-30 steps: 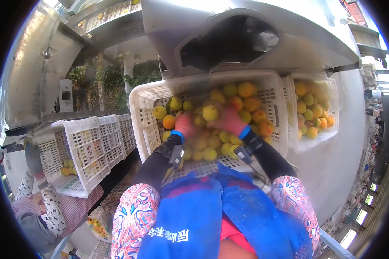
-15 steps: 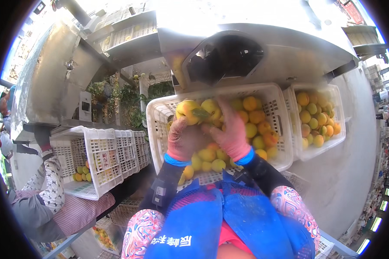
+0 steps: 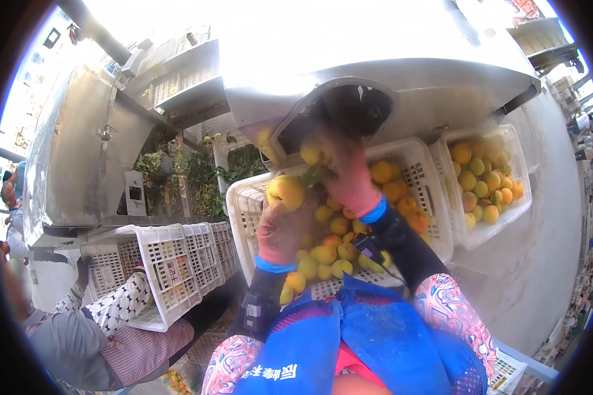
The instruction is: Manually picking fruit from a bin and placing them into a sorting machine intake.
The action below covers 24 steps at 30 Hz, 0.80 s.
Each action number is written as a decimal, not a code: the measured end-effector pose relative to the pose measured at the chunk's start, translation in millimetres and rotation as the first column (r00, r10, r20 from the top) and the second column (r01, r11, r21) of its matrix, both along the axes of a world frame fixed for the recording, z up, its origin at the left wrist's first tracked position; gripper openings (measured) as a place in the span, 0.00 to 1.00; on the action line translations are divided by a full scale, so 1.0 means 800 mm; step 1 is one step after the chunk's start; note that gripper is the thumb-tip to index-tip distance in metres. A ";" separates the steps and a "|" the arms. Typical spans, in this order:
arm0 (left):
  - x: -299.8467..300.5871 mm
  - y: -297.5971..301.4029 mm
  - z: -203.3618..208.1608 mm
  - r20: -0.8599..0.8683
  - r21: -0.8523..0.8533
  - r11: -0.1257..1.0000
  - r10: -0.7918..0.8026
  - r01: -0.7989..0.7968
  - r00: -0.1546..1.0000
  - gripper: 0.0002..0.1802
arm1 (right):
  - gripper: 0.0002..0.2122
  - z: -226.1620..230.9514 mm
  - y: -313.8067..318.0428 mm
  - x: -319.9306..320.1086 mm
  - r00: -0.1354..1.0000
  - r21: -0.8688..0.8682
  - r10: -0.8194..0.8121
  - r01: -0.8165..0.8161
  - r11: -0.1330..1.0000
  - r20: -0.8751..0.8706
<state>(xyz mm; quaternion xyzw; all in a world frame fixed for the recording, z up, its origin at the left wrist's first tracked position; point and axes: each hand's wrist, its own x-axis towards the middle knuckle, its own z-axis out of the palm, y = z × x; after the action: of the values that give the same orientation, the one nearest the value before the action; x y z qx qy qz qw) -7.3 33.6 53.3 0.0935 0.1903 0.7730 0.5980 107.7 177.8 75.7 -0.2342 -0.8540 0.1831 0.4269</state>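
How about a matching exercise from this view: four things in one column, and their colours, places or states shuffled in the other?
Column one:
1. Left hand
2. Right hand
3. Apron
4. Smaller fruit crate

Column two:
A. Blue
B. To the right of the large white crate
C. Holding a yellow fruit at its fingertips
D. Close to the dark opening in the metal housing

Right pairs: 1-C, 2-D, 3-A, 4-B.

Left grip (image 3: 278,230), one fruit (image 3: 287,192) — in front, two fruit-filled crates (image 3: 443,227)
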 end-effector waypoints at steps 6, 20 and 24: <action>-0.004 -0.014 -0.025 -0.083 -0.145 0.989 -0.053 0.041 0.995 0.38 | 0.22 -0.023 0.048 -0.026 0.869 0.345 -0.298 0.160 0.925 0.394; -0.007 0.006 -0.022 -0.357 -0.301 0.952 -0.069 -0.045 0.932 0.33 | 0.39 0.009 -0.047 0.005 0.997 -0.096 -0.068 0.070 0.993 0.028; -0.020 -0.015 -0.180 -0.775 -0.481 0.788 -0.179 -0.383 0.606 0.35 | 0.36 0.004 -0.006 -0.017 0.985 -0.019 -0.158 0.159 0.987 0.074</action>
<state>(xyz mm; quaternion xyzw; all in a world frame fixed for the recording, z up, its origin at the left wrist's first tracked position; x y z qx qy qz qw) -23.5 21.7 -90.9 0.2155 0.6749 0.5816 0.3998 93.8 173.0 78.7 -0.3132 -0.8451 0.1505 0.4062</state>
